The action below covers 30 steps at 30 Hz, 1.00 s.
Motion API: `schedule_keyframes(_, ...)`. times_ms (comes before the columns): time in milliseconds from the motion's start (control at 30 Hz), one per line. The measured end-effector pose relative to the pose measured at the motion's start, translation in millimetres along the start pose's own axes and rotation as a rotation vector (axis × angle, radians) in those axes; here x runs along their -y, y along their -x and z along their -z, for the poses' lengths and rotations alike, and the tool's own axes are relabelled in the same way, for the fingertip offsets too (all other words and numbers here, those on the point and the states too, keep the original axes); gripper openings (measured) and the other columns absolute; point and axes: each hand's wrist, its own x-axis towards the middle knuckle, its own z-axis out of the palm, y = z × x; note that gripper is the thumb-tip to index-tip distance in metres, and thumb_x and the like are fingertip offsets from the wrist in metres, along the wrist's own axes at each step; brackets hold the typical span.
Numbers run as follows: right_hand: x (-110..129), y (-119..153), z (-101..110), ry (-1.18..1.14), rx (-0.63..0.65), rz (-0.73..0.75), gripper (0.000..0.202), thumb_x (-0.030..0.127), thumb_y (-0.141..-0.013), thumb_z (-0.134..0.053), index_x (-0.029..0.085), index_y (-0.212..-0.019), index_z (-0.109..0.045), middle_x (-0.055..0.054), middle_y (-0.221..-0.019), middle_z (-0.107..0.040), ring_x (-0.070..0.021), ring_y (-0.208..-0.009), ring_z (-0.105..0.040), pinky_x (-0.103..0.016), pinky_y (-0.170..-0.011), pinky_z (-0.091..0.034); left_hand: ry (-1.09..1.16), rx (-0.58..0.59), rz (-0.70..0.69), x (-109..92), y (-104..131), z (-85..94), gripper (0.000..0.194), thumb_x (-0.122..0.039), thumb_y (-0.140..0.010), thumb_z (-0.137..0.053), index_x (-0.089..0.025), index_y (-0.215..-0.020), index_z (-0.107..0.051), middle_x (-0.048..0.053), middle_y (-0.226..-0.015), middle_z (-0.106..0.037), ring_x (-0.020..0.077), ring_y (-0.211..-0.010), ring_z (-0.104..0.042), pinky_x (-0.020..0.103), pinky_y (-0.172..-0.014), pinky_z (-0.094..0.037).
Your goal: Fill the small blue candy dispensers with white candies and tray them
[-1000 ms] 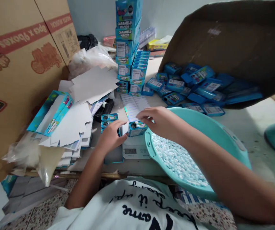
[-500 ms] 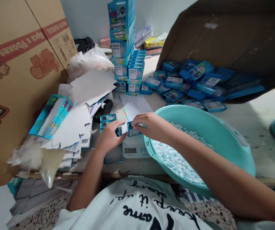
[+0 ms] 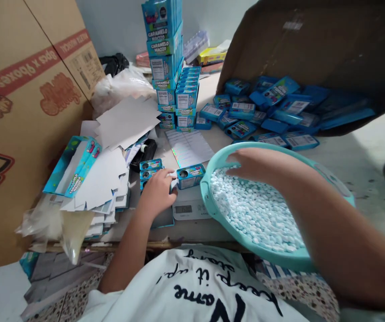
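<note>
The left hand (image 3: 155, 193) rests its fingers (image 3: 167, 175) against the open box (image 3: 190, 175) standing on the scale (image 3: 188, 206). The right hand (image 3: 253, 163) hovers over white candies (image 3: 253, 210) in the teal basin (image 3: 212, 210), just right of the box. More small boxes (image 3: 150, 169) sit just beyond the left fingers.

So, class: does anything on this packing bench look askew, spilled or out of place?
Yes. The small blue boxes lie tumbled in a loose heap under the tilted cardboard flap, unlike the neat stack beside them. The flat white cartons are fanned unevenly.
</note>
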Motion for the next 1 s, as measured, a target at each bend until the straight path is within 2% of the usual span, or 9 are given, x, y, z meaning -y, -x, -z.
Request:
schedule_keyframes(100, -13.2, 11.1, -10.3, 0.055, 0.159, -0.032, 0.038, 0.032, -0.085, -0.072, 0.014, -0.119, -0.075, -0.017, -0.110, -0.075, -0.0322, -0.091, -0.070, -0.035, -0.067, -0.046, -0.185, 0.084, -0.041, -6.7, -1.0, -4.4, 0.024, -0.016, -0.077, -0.067, -0.009, -0.098, -0.075, 0.020, -0.140, -0.059, 0.0363, -0.134, -0.053, 0.052, -0.119, -0.044)
schedule_keyframes(200, -13.1, 19.3, -22.1, 0.001, 0.216, -0.057, 0.048, 0.030, -0.086, -0.074, 0.013, -0.131, -0.069, -0.022, -0.131, -0.067, -0.0332, -0.101, -0.070, -0.034, -0.067, -0.045, -0.292, 0.115, -0.075, -13.8, -3.2, -10.4, 0.016, -0.015, -0.076, -0.067, -0.011, -0.088, -0.077, 0.022, -0.122, -0.067, 0.0395, -0.128, -0.054, 0.059, -0.119, -0.039)
schedule_keyframes(333, -12.5, 19.5, -37.6, -0.149, 0.221, -0.007, 0.040, 0.025, -0.081, -0.079, 0.018, -0.120, -0.073, -0.019, -0.118, -0.070, -0.0312, -0.093, -0.070, -0.033, -0.066, -0.046, -0.374, 0.115, -0.072, -18.8, -6.1, -17.0, 0.022, -0.005, -0.079, -0.057, -0.013, -0.082, -0.078, 0.018, -0.090, -0.070, 0.0347, -0.105, -0.061, 0.059, -0.114, -0.042)
schedule_keyframes(567, -16.1, 13.4, -50.0, -0.158, 0.142, 0.025, 0.032, 0.017, -0.074, -0.084, 0.018, -0.102, -0.070, -0.017, -0.104, -0.071, -0.0310, -0.090, -0.068, -0.032, -0.065, -0.043, -0.281, 0.117, -0.019, -11.9, -8.4, -21.1, 0.030, 0.004, -0.075, -0.053, -0.016, -0.075, -0.075, 0.014, -0.088, -0.068, 0.0294, -0.101, -0.064, 0.056, -0.122, -0.038)
schedule_keyframes(667, -17.9, 12.4, -50.8, -0.166, 0.140, 0.012, 0.030, 0.019, -0.074, -0.084, 0.018, -0.101, -0.070, -0.016, -0.101, -0.072, -0.0292, -0.085, -0.068, -0.031, -0.061, -0.041, -0.194, 0.093, -0.015, -8.2, -5.6, -15.1, 0.029, 0.003, -0.077, -0.054, -0.016, -0.079, -0.075, 0.014, -0.097, -0.069, 0.0287, -0.104, -0.066, 0.058, -0.122, -0.039)
schedule_keyframes(733, -19.0, 13.2, -49.8, -0.165, 0.143, 0.004, 0.030, 0.019, -0.076, -0.083, 0.018, -0.103, -0.071, -0.016, -0.102, -0.072, -0.0288, -0.085, -0.068, -0.031, -0.060, -0.041, -0.128, 0.048, -0.027, -6.8, -0.3, -4.6, 0.026, -0.002, -0.082, -0.055, -0.017, -0.083, -0.076, 0.014, -0.113, -0.070, 0.0278, -0.110, -0.067, 0.056, -0.122, -0.042)
schedule_keyframes(800, -18.8, 15.4, -47.5, -0.163, 0.150, -0.003, 0.030, 0.018, -0.076, -0.082, 0.018, -0.103, -0.071, -0.016, -0.104, -0.072, -0.0283, -0.086, -0.068, -0.030, -0.061, -0.041, -0.042, -0.074, -0.018, -7.8, 5.5, 10.2, 0.021, -0.010, -0.088, -0.057, -0.018, -0.087, -0.076, 0.011, -0.125, -0.069, 0.0266, -0.116, -0.066, 0.051, -0.118, -0.048)
schedule_keyframes(933, -13.7, 21.5, -41.0, -0.178, 0.174, -0.017, 0.032, 0.015, -0.074, -0.083, 0.017, -0.103, -0.070, -0.016, -0.105, -0.072, -0.0270, -0.083, -0.069, -0.030, -0.060, -0.040, 0.111, -0.389, 0.038, -20.5, 5.2, 32.9, 0.020, -0.030, -0.096, -0.059, -0.021, -0.096, -0.077, 0.007, -0.115, -0.073, 0.0219, -0.109, -0.069, 0.044, -0.106, -0.057)
schedule_keyframes(1000, -10.1, 23.2, -38.7, -0.197, 0.200, -0.025, 0.030, 0.014, -0.072, -0.083, 0.018, -0.099, -0.069, -0.013, -0.095, -0.073, -0.0254, -0.076, -0.068, -0.030, -0.058, -0.039, 0.161, -0.437, 0.013, -28.9, -2.0, 32.3, 0.020, -0.034, -0.097, -0.060, -0.022, -0.098, -0.077, 0.005, -0.110, -0.074, 0.0197, -0.106, -0.070, 0.046, -0.112, -0.052)
